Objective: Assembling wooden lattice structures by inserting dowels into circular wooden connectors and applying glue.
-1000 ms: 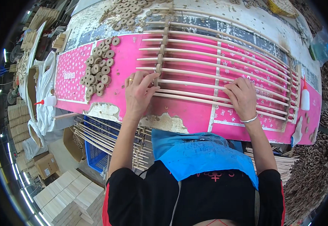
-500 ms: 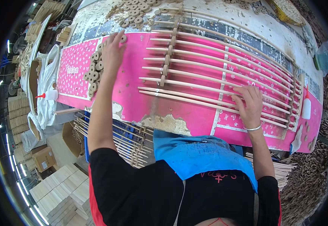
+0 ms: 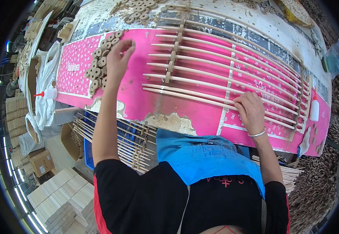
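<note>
My left hand (image 3: 119, 58) is above the pink sheet, just right of a heap of small round wooden discs with centre holes (image 3: 95, 73). Its fingers are curled, with the thumb apart, and nothing shows between them. With thumb and fingers, my right hand (image 3: 251, 111) grips one of the two nearest thin wooden rods (image 3: 193, 97). Beyond it, several pale rods (image 3: 200, 61) lie side by side, each tapering at its left end. A row of wooden discs (image 3: 172, 55) crosses them on the left, and another joining row (image 3: 301, 102) crosses them on the right.
A white glue bottle with a red tip (image 3: 314, 109) lies at the right; another glue bottle (image 3: 50, 93) is at the left edge. More discs (image 3: 141, 11) are heaped at the back. Below the worktable (image 3: 169, 121) stands a blue crate (image 3: 88, 153) near more rod assemblies.
My left hand has turned and shifted slightly, its fingertips now pointing right. My right hand has moved a little left and nearer, its fingers closing on a near rod.
</note>
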A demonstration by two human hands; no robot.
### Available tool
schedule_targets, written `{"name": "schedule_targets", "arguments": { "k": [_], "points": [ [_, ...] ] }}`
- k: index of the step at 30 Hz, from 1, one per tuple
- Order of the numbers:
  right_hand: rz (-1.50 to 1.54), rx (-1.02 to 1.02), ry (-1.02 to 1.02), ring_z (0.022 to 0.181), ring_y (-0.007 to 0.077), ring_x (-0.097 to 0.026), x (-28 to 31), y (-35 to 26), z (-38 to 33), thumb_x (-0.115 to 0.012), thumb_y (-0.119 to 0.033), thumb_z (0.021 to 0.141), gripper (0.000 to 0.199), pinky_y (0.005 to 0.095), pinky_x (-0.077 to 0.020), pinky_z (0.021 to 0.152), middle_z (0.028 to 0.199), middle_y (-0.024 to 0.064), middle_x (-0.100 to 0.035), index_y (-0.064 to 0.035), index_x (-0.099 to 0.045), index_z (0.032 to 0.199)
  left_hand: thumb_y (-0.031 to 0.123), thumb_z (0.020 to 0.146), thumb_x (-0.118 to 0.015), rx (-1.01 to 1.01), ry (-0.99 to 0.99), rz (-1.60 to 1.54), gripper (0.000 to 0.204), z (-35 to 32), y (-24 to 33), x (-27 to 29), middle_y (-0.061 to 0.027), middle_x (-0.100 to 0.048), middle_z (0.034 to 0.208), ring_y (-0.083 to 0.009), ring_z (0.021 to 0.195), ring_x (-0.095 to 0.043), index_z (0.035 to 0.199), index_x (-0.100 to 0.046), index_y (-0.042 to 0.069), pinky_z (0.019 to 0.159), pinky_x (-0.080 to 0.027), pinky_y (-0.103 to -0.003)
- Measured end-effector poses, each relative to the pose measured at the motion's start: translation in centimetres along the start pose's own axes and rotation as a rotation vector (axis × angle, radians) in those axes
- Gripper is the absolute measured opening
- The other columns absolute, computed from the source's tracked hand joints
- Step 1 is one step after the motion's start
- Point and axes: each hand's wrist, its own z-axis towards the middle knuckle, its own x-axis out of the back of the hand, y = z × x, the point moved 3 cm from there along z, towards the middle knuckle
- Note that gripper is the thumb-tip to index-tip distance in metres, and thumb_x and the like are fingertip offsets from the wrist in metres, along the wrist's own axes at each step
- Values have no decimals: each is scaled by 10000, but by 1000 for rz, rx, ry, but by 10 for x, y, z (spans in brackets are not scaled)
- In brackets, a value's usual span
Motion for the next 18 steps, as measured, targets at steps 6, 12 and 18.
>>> {"name": "schedule_targets", "arguments": {
  "k": [6, 12, 18],
  "points": [
    [129, -57, 40, 874, 308, -620, 2, -1, -3, -706, -77, 919, 99, 427, -488, 777, 933, 115, -640, -30, -666, 997, 166, 1046, -661, 274, 5, -459, 363, -78, 10, 11, -30, -727, 1189, -92, 1065, -646, 1365, -662, -7, 938, -493, -264],
    [249, -128, 66, 846, 310, -648, 3, 0, -3, -675, -52, 960, 78, 398, -508, 735, 927, 132, -650, -3, -652, 1016, 234, 1093, -591, 425, -73, -648, 367, -114, 14, 5, -45, -729, 1209, -105, 1101, -664, 1391, -645, 27, 916, -504, -276],
    [268, -117, 71, 851, 305, -648, 5, 0, -4, -673, -46, 960, 77, 400, -509, 745, 930, 134, -647, 1, -654, 1018, 239, 1077, -627, 443, -126, -824, 368, -120, 20, 2, -39, -735, 1186, -111, 1093, -680, 1386, -652, 41, 899, -510, -263]
  ]
}}
